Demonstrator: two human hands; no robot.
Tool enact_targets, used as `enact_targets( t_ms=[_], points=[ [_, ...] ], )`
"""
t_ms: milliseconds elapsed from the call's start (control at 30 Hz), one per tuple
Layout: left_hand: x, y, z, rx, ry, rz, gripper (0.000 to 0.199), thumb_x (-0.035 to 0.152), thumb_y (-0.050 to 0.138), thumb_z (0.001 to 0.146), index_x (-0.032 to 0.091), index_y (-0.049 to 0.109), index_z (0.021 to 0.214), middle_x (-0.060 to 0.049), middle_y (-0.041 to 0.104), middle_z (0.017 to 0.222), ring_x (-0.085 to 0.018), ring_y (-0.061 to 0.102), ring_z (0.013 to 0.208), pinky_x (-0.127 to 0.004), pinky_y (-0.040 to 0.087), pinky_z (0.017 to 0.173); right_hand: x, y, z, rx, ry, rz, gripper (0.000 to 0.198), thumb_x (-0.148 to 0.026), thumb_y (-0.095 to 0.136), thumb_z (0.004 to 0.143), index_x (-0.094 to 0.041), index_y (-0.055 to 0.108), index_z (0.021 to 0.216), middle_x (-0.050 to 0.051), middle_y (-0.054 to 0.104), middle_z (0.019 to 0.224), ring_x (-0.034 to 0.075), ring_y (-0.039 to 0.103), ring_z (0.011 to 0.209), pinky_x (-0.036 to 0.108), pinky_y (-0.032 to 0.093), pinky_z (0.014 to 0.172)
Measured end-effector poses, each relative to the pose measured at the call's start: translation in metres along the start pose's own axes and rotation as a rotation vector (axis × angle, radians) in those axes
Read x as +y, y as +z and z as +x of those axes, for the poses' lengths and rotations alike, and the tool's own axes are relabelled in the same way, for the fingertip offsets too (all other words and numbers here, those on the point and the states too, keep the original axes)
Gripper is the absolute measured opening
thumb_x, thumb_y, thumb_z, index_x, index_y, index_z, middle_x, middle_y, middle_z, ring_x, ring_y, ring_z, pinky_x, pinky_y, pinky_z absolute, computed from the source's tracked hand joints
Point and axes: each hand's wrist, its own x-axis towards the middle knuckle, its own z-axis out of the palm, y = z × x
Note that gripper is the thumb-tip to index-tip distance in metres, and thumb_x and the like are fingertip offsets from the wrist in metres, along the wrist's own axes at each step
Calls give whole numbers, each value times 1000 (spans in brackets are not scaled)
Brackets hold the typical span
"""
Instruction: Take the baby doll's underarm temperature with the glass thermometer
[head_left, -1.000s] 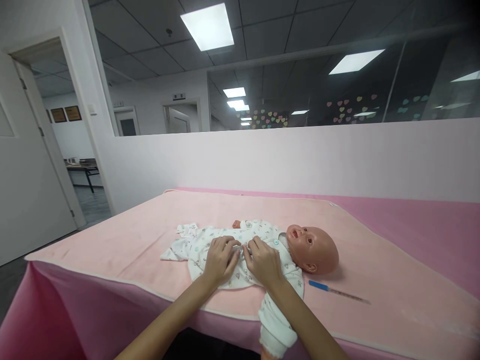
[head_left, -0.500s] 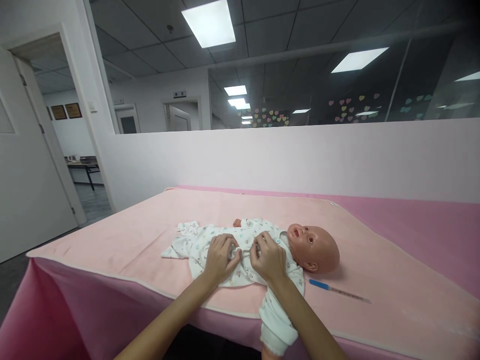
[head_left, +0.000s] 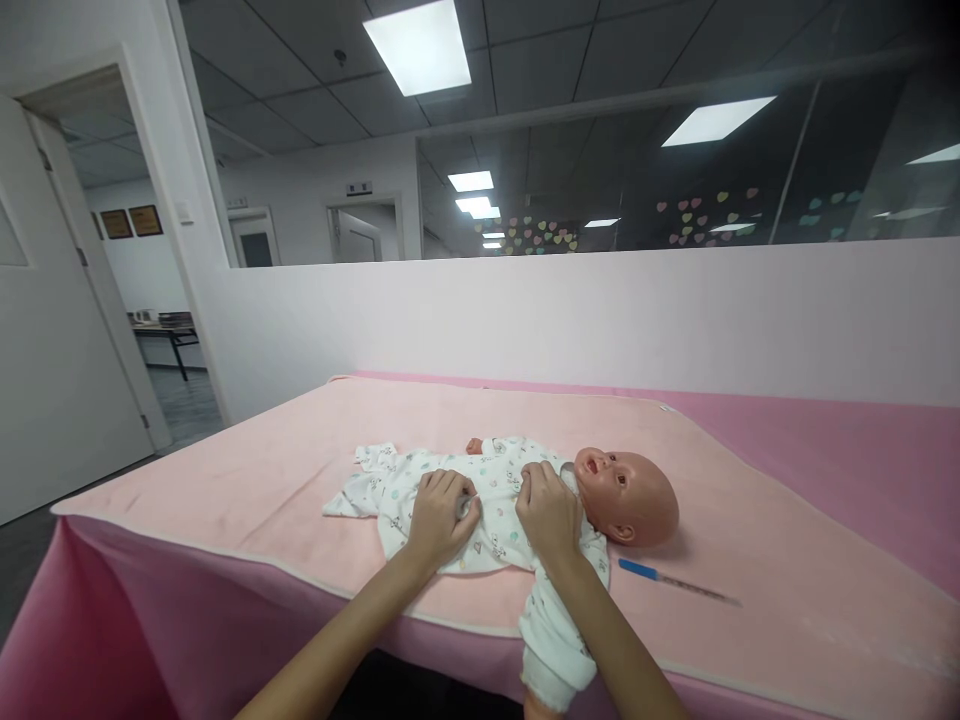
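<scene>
A baby doll (head_left: 628,495) lies on its back, head to the right, dressed in a white patterned baby outfit (head_left: 499,515). My left hand (head_left: 444,515) rests on the belly part, its fingers curled and closed on the cloth. On the upper chest, near the neckline, my right hand (head_left: 551,505) is closed with its fingers bent onto the fabric; its fingertips are partly hidden. One sleeve (head_left: 555,645) of the outfit hangs over the near edge of the bed, below my right forearm. The doll's other hand (head_left: 474,446) shows on the far side.
A thin stick with a blue end (head_left: 637,569), thermometer-like, lies right of the doll near its head. Beneath everything is a peach-pink blanket (head_left: 285,450) over a pink cover (head_left: 862,470). Behind stands a white half wall (head_left: 585,320) with glass above.
My right hand has moved right and slightly up the chest, toward the neckline. The cloth between my hands lies flatter. My left hand has hardly moved.
</scene>
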Motion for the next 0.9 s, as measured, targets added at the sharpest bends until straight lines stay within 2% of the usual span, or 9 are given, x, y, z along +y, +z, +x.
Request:
enact_targets(
  t_ms=[167,300,433,500,533,633,733,800,900],
  points=[
    [-2,1,-2,18,-27,-18,11,11,40,69,19,46,74,-2,54,74,-17,45,71,-34,34,72,1,2,1,61,58,76,20,-10,39,83,-17,57,89,4,59,76,13,49,59,25,22,48],
    [-7,4,-3,87,-122,-41,17,10,40,63,19,44,76,0,47,65,-17,43,66,-32,35,68,-1,-3,4,61,98,93,23,-15,37,85,-16,55,99,6,61,82,15,53,62,25,28,48],
    [-12,5,-2,153,-203,-78,22,9,41,60,19,43,80,0,46,65,-17,43,65,-32,35,67,13,-41,-9,90,91,218,27,-27,36,88,-17,52,108,9,60,99,18,57,77,25,40,57],
    [-13,5,-2,165,-213,-106,25,8,40,60,19,44,82,0,48,67,-17,44,66,-32,36,67,37,-66,-26,122,129,245,29,-32,37,87,-17,52,107,10,60,101,19,58,81,27,44,64],
    [-14,5,-2,163,-211,-120,25,8,40,60,19,44,83,-1,49,67,-17,45,66,-32,36,67,54,-78,-36,117,183,197,28,-33,39,86,-17,54,104,10,61,95,18,58,74,27,44,64],
    [-15,6,-1,155,-206,-155,22,9,39,63,20,45,81,-1,52,69,-18,46,67,-32,36,68,112,-97,-67,3,329,-67,29,-32,38,82,-18,56,101,11,62,91,21,57,66,33,43,59],
    [-18,7,0,170,-213,-194,23,10,39,65,20,45,85,-1,54,70,-18,49,69,-34,37,71,159,-98,-84,-194,213,-105,26,-29,38,79,-17,59,87,14,62,90,27,57,82,39,42,72],
    [-20,8,0,183,-213,-213,25,11,40,66,20,46,88,-1,55,71,-19,50,70,-34,37,73,173,-99,-85,-312,192,-65,24,-29,37,78,-18,59,76,12,63,82,27,57,80,39,42,73],
    [-22,9,1,183,-206,-222,27,11,40,66,20,47,90,0,56,70,-19,51,70,-34,37,74,168,-115,-69,-477,259,5,26,-34,37,78,-20,57,68,8,63,72,23,57,70,33,42,64]
  ],
)
